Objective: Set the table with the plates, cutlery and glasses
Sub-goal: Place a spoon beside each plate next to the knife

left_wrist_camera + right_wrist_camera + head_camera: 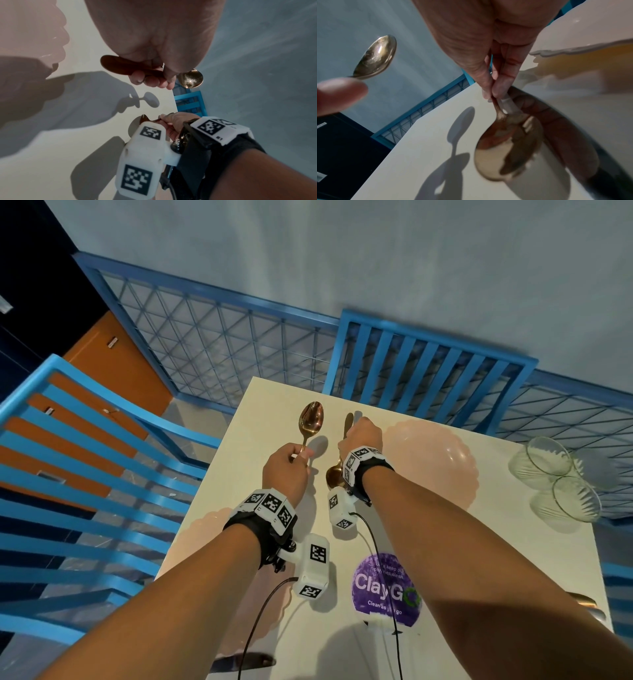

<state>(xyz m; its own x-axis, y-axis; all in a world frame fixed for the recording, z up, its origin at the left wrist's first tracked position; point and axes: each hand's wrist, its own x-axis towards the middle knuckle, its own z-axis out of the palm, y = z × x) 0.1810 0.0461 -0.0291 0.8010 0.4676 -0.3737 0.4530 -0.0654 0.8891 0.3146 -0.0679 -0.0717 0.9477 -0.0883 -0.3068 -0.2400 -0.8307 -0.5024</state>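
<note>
My left hand (301, 457) pinches the handle of a gold spoon (311, 419), held above the cream table (260, 405) with its bowl pointing away from me; the bowl (190, 78) shines past my fingertips. Just to its right, my right hand (352, 431) grips the handle of a second gold spoon (334, 478), whose bowl (505, 155) points back toward me, low over the table. A pink scalloped plate (435, 463) lies right of that hand. Another pink plate (209, 529) lies under my left forearm. Two clear glasses (548, 458) (577, 499) stand at the right edge.
A dark knife (246, 660) lies at the near edge, and a gold piece of cutlery (586, 601) shows past my right arm. A purple sticker (383, 587) marks the table. Blue slatted chairs stand at the left (85, 474) and far side (428, 371), with a blue mesh railing (219, 344) behind.
</note>
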